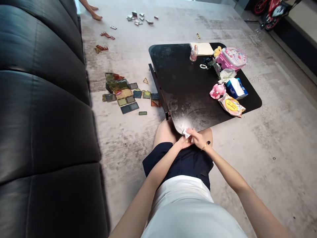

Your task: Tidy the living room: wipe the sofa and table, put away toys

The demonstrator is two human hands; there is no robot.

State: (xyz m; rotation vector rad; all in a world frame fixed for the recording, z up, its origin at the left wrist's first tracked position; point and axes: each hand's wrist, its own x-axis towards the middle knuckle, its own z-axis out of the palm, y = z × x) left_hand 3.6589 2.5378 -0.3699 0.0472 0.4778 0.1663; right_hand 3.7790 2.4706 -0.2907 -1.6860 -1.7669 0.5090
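A crumpled white tissue (185, 133) lies against the near corner of the black table (183, 82), with my right hand (197, 138) closed on it. A gold bracelet circles my right wrist. Just below the table's edge my left hand (183, 142) is held cupped beside the right one, its fingers partly hidden behind the right hand. Smeary, swirling marks show on the tabletop around the tissue. To the right, a pink toy (218, 91) and a shiny snack packet (232, 105) sit near the table's edge.
Farther along the table are a blue tissue box (237, 88), a pink case (231, 59), a jar (193, 53) and an open notebook (203, 49). Colored tiles (123, 89) are scattered on the carpet. A black sofa (47, 115) borders the left; another person's feet (96, 16) show behind.
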